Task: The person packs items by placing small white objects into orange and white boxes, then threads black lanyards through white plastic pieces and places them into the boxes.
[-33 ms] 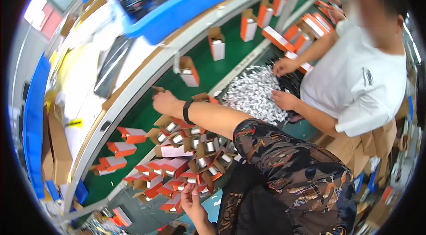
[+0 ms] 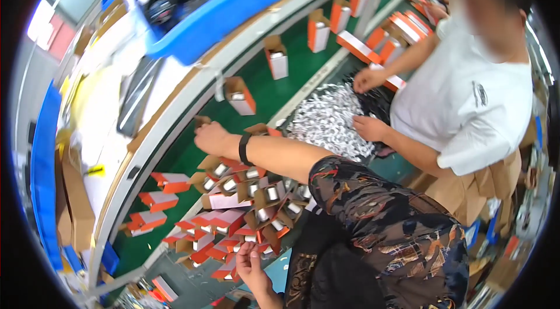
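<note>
My right hand (image 2: pixel 213 137), with a black band on its wrist, reaches out over the green belt (image 2: pixel 175 160). Its fingers close on a small brown open carton (image 2: pixel 202 120), mostly hidden behind the hand. Just below the forearm lies a heap of open orange-and-white cartons (image 2: pixel 251 204), each with a silver item inside. My left hand (image 2: pixel 251 265) sits low by the heap's near edge with its fingers curled together. What it holds, if anything, is hidden.
More open cartons (image 2: pixel 240 96) stand spaced along the belt toward the far right. A co-worker in a white shirt (image 2: pixel 466 99) has both hands in a pile of silver packets (image 2: pixel 329 122). A blue bin (image 2: pixel 233 5) sits above the belt, and a cardboard box (image 2: pixel 73 198) stands at the left.
</note>
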The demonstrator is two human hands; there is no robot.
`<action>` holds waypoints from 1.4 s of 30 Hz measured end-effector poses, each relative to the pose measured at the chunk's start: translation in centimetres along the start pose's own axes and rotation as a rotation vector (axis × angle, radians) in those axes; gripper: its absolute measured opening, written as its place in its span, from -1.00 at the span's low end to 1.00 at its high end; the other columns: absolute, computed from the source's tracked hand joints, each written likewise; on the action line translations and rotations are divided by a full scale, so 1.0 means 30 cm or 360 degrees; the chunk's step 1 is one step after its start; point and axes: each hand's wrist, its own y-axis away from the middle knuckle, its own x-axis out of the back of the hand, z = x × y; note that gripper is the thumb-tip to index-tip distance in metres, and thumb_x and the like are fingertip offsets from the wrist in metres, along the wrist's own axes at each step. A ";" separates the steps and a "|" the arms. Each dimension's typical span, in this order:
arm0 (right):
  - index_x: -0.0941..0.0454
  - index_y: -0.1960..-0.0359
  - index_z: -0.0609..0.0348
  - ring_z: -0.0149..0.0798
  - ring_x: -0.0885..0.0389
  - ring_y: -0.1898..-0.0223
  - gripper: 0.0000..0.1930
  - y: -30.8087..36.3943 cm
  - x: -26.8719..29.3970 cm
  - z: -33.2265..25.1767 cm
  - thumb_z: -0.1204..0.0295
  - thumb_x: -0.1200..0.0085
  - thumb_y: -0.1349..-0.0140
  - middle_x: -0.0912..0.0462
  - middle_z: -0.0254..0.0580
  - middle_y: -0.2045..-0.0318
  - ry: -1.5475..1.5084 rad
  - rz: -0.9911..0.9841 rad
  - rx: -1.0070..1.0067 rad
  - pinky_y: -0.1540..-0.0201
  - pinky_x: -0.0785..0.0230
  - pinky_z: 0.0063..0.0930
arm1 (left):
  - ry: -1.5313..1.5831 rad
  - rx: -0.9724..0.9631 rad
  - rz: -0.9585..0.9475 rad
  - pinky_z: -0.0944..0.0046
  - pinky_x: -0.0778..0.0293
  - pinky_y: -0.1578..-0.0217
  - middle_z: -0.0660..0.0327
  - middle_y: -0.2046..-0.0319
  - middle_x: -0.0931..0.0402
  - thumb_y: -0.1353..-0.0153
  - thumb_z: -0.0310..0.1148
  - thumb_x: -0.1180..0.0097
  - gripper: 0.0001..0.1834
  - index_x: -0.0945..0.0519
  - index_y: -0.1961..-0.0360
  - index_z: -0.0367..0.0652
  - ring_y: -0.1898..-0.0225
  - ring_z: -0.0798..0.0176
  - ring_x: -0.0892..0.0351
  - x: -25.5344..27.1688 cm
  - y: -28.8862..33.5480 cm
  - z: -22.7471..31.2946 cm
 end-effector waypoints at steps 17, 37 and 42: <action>-0.50 0.02 0.23 0.14 -0.62 0.17 -0.66 1.662 0.029 0.432 0.40 -0.09 -0.16 -0.64 0.11 0.21 -0.0565 0.0415 -0.1991 0.12 -0.47 -0.05 | -0.0420 0.0157 -0.0670 0.29 -0.41 -0.08 0.09 0.02 -0.51 -0.27 -0.49 -0.10 -0.65 -0.42 -0.07 -0.36 0.02 0.28 -0.53 -0.332 0.011 0.063; -0.57 0.22 0.10 0.19 -0.61 0.30 -0.81 1.666 -0.014 0.632 0.28 -0.05 -0.24 -0.66 0.06 0.37 -0.0221 0.1041 -0.2344 0.20 -0.44 -0.01 | -0.0457 0.0038 -0.0729 0.31 -0.40 -0.07 0.15 0.05 -0.53 -0.28 -0.52 -0.09 -0.68 -0.45 -0.05 -0.35 0.04 0.29 -0.54 -0.360 0.104 0.015; -0.57 0.35 0.16 0.16 -0.64 0.31 -0.79 1.741 -0.110 0.721 0.28 -0.04 -0.22 -0.64 0.06 0.45 -0.0039 0.0533 -0.2555 0.18 -0.47 0.03 | -0.0442 0.0065 -0.0794 0.38 -0.44 0.01 0.17 0.04 -0.53 -0.24 -0.53 -0.14 -0.63 -0.44 -0.08 -0.33 0.04 0.35 -0.52 -0.345 0.103 -0.007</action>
